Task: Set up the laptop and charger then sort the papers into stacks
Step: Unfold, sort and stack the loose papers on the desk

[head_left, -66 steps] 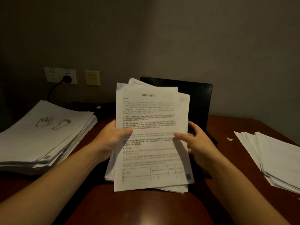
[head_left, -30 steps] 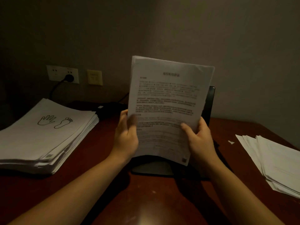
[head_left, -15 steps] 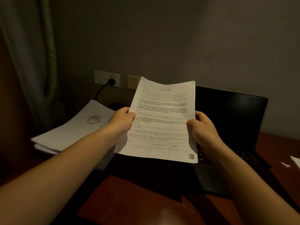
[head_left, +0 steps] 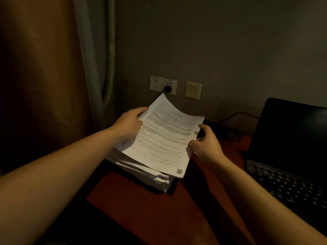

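We hold the sheets (head_left: 164, 138) at mid-frame, left hand (head_left: 130, 125) gripping the left edge, right hand (head_left: 206, 146) pinching the right; the stack (head_left: 150, 175) lies directly beneath (long axes nearly aligned), both hands equally near.

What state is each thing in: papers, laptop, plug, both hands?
Tall stack of white papers: lying on the red-brown wooden desk, edges uneven.
White printed sheets: held at both side edges, low over the stack, far corner curled up.
Black laptop: lid open, screen dark.
Black round plug: inserted in the white wall socket.
Left hand: grips the sheets' left edge.
Right hand: pinches the sheets' right edge.
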The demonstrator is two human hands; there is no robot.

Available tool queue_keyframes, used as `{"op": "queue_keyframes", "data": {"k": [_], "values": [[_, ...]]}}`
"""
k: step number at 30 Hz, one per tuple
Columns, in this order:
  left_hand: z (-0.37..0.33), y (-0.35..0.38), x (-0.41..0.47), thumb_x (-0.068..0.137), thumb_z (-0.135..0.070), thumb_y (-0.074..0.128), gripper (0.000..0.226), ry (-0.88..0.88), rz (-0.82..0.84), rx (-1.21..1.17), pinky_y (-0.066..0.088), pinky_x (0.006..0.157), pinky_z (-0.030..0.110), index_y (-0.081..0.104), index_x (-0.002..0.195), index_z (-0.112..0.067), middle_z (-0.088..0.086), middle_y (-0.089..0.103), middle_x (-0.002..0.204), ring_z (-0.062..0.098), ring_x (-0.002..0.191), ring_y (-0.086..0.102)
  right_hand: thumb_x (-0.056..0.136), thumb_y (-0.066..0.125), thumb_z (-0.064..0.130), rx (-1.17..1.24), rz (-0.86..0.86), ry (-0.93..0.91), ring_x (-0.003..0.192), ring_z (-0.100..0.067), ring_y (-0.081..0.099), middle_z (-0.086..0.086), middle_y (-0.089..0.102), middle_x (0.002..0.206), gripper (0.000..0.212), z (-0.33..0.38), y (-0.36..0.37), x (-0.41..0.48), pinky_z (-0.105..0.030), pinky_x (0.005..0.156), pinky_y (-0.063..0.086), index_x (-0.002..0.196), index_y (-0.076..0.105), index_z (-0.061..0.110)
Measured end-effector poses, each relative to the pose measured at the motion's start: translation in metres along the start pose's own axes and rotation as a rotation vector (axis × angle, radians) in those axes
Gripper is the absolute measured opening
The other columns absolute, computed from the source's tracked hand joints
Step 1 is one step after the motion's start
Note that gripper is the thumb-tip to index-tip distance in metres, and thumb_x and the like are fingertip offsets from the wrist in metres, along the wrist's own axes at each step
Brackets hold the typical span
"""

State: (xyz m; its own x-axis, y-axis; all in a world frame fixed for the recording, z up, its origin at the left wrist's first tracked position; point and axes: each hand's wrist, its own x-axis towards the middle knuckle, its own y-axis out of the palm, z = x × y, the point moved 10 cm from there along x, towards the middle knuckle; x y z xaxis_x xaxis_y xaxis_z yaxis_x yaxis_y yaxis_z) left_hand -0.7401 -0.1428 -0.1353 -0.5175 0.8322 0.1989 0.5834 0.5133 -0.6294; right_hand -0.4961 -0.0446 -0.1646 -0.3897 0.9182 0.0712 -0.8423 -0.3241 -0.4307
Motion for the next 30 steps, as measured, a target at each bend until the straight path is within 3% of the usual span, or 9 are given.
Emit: {"op": "queue_keyframes", "data": {"k": [2, 4, 6, 7, 10, 16, 21, 30], "values": [[0.008, -0.002, 0.006, 0.102, -0.012, 0.049, 0.048, 0.025, -0.007, 0.128, 0.053, 0.082, 0.027, 0.048, 0.146, -0.032, 0.002, 0.056, 0.142, 0.022, 0.109, 0.062, 0.094, 0.06, 0.006, -0.103, -0.004, -0.069, 0.087, -0.015, 0.068, -0.004, 0.063, 0.112, 0.051, 0.005, 0.015, 0.005, -0.038, 0.077, 0.063, 0.141, 0.048, 0.018], [0.019, -0.003, 0.009, 0.102, -0.014, 0.049, 0.037, 0.034, -0.024, 0.269, 0.049, 0.081, 0.025, 0.06, 0.135, -0.028, 0.001, 0.058, 0.138, 0.02, 0.102, 0.063, 0.094, 0.061, 0.013, -0.2, 0.027, -0.116, 0.085, -0.012, 0.067, -0.002, 0.065, 0.111, 0.034, 0.007, 0.031, 0.009, -0.036, 0.079, 0.062, 0.128, 0.06, 0.017], [0.036, 0.001, 0.006, 0.1, -0.014, 0.051, 0.032, -0.021, 0.005, 0.38, 0.049, 0.077, 0.025, 0.067, 0.124, -0.029, -0.001, 0.059, 0.131, 0.018, 0.098, 0.062, 0.094, 0.061, 0.022, -0.341, 0.099, -0.107, 0.094, -0.016, 0.067, -0.001, 0.065, 0.111, 0.021, 0.004, 0.046, 0.009, -0.037, 0.084, 0.061, 0.115, 0.064, 0.023], [0.044, 0.005, 0.005, 0.099, -0.016, 0.052, 0.03, -0.048, 0.038, 0.456, 0.051, 0.081, 0.029, 0.067, 0.12, -0.032, 0.0, 0.056, 0.132, 0.02, 0.103, 0.06, 0.093, 0.061, 0.028, -0.453, 0.128, -0.102, 0.108, -0.02, 0.062, -0.003, 0.061, 0.121, 0.02, 0.0, 0.052, 0.007, -0.04, 0.092, 0.057, 0.113, 0.064, 0.027], [0.053, 0.01, -0.001, 0.098, -0.034, 0.053, 0.018, -0.085, 0.066, 0.558, 0.047, 0.098, 0.042, 0.064, 0.112, -0.038, 0.003, 0.047, 0.136, 0.026, 0.117, 0.052, 0.093, 0.059, 0.042, -0.664, 0.148, -0.126, 0.144, -0.032, 0.027, -0.008, 0.031, 0.155, 0.035, -0.003, 0.056, 0.005, -0.05, 0.114, 0.033, 0.126, 0.06, 0.031], [0.039, 0.024, -0.004, 0.095, -0.055, 0.05, 0.042, -0.1, 0.114, 0.695, 0.022, 0.113, 0.051, 0.056, 0.128, -0.029, 0.007, 0.031, 0.154, 0.03, 0.141, 0.029, 0.094, 0.049, 0.063, -0.776, 0.157, -0.166, 0.154, -0.031, 0.005, -0.008, 0.014, 0.166, 0.063, -0.003, 0.046, 0.0, -0.056, 0.12, 0.016, 0.148, 0.042, 0.03], [-0.008, 0.065, -0.014, 0.094, -0.063, 0.045, 0.062, 0.025, 0.176, 0.718, 0.018, 0.116, 0.054, 0.041, 0.147, -0.031, 0.007, 0.022, 0.161, 0.029, 0.147, 0.018, 0.097, 0.048, 0.056, -0.938, 0.1, -0.13, 0.154, -0.034, 0.001, -0.008, 0.016, 0.166, 0.06, -0.013, -0.001, -0.008, -0.058, 0.122, 0.012, 0.15, 0.04, 0.029], [-0.14, 0.188, -0.057, 0.088, -0.074, 0.046, 0.072, 0.339, 0.346, 0.685, 0.013, 0.118, 0.055, 0.034, 0.149, -0.037, 0.005, 0.015, 0.165, 0.029, 0.153, 0.003, 0.098, 0.051, 0.053, -1.056, -0.059, 0.017, 0.154, -0.034, 0.006, -0.009, 0.022, 0.164, 0.062, -0.064, -0.138, -0.041, -0.057, 0.122, 0.016, 0.153, 0.035, 0.028]]}}
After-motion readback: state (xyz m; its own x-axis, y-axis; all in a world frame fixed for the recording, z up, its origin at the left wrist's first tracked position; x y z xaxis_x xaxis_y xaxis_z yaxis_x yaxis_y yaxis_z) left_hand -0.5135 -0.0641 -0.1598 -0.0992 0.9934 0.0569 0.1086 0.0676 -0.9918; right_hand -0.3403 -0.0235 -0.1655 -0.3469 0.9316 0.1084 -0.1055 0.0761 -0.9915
